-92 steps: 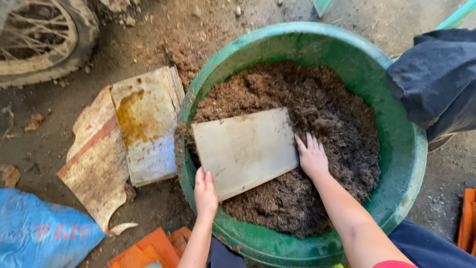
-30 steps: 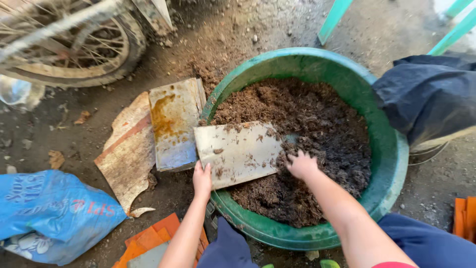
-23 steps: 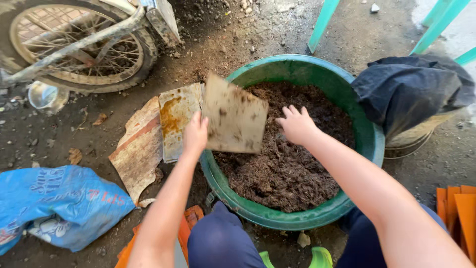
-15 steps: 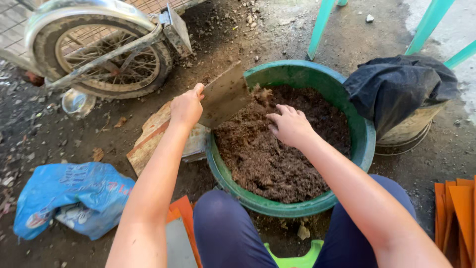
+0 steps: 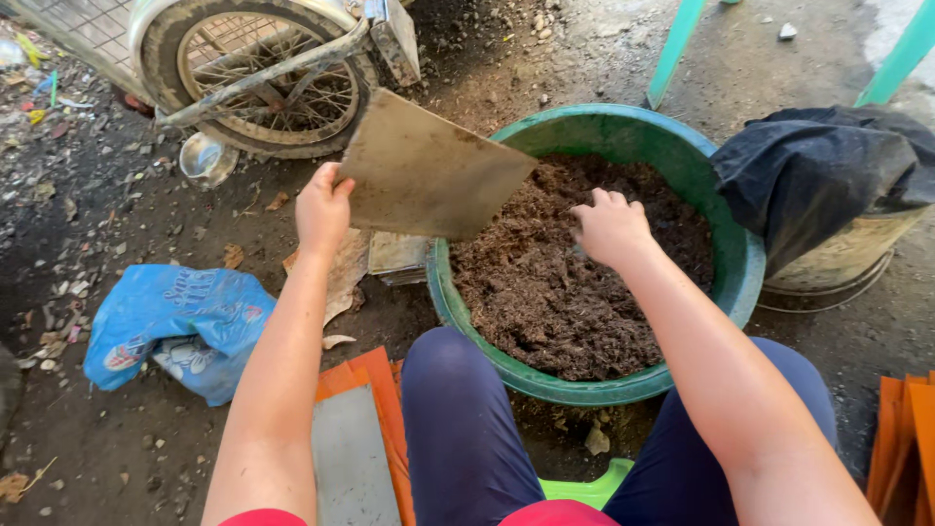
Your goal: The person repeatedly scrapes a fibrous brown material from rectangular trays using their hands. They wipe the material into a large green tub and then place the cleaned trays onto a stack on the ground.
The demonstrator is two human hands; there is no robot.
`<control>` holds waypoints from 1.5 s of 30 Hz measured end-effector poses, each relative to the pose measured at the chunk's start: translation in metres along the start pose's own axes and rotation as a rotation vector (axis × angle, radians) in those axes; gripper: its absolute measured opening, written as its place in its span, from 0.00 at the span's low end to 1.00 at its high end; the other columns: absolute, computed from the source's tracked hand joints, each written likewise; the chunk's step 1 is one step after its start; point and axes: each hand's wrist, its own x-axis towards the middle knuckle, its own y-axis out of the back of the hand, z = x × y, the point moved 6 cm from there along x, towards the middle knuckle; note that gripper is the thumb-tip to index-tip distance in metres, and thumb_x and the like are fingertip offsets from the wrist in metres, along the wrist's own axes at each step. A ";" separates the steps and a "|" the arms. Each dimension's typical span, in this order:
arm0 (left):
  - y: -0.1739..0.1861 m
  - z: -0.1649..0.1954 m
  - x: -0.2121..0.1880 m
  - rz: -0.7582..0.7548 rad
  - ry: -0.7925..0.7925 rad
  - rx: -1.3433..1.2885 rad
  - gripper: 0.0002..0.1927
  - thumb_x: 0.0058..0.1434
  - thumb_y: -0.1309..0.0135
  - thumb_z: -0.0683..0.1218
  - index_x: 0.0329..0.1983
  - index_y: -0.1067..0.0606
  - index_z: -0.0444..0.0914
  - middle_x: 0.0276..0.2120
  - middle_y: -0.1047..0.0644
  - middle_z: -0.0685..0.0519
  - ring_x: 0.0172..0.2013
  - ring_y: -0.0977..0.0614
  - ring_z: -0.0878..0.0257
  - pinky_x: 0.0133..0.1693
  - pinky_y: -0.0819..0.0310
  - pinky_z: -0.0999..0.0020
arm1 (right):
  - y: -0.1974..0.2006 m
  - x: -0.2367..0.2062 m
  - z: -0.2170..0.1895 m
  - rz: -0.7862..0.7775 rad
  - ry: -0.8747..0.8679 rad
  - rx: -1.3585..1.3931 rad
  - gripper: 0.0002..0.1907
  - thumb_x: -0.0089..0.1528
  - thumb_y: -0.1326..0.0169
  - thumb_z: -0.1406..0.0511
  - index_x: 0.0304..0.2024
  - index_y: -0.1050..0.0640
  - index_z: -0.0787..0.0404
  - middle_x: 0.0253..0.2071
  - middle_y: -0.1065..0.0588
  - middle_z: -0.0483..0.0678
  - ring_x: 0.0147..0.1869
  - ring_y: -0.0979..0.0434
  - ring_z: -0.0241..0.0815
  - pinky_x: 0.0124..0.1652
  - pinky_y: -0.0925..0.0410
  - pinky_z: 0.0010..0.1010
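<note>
The left hand [image 5: 323, 206] gripped a flat, grey-brown board [image 5: 429, 170] by its lower left corner — fingers closed round the edge, thumb side toward the body. The board was held up in the air, tilted, its long axis running from the hand out to the right and slightly away, so that its far corner overhung the near-left rim of the green tub [image 5: 740, 263]. It lay up and to the right of the hand that held it, clear of the soil and not touching the tub so far as the view showed.

The right hand [image 5: 609, 226] was over the dark brown soil [image 5: 555, 292] inside the tub, palm down, fingers loosely curled and slightly apart, holding nothing; whether the fingertips touched the soil could not be told. It was near the board's right corner but apart from it — the left hand alone carried the board.

On the ground beneath the board lay more flat pieces [image 5: 394, 255], partly hidden. Further left sat a crumpled blue bag [image 5: 180, 326], and behind it a spoked wheel [image 5: 258, 83]. A black sheet [image 5: 828, 175] covered a bucket just right of the tub. Orange slabs [image 5: 365, 380] lay by the person's left knee.
</note>
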 end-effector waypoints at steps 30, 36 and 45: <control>0.129 -0.222 -0.618 1.122 1.487 -0.667 0.18 0.71 0.54 0.45 0.60 0.30 0.32 0.52 0.24 0.44 0.48 0.20 0.51 0.49 0.24 0.49 | -0.085 0.064 0.073 0.384 0.254 0.002 0.25 0.64 0.40 0.47 0.59 0.19 0.50 0.51 0.20 0.59 0.63 0.28 0.58 0.66 0.32 0.43; 0.067 -0.204 -0.699 0.871 1.978 -0.584 0.28 0.67 0.47 0.47 0.69 0.35 0.37 0.62 0.28 0.37 0.65 0.37 0.28 0.60 0.49 0.33 | -0.111 0.058 0.076 0.228 0.292 0.021 0.25 0.62 0.40 0.48 0.56 0.18 0.53 0.46 0.17 0.54 0.59 0.21 0.52 0.68 0.32 0.43; -0.010 -0.248 -0.476 0.194 1.144 0.060 0.38 0.59 0.40 0.47 0.72 0.39 0.35 0.68 0.45 0.23 0.70 0.44 0.32 0.67 0.50 0.47 | -0.150 0.042 0.032 -0.385 0.097 -0.303 0.30 0.59 0.43 0.46 0.63 0.23 0.42 0.60 0.22 0.47 0.60 0.19 0.48 0.59 0.26 0.38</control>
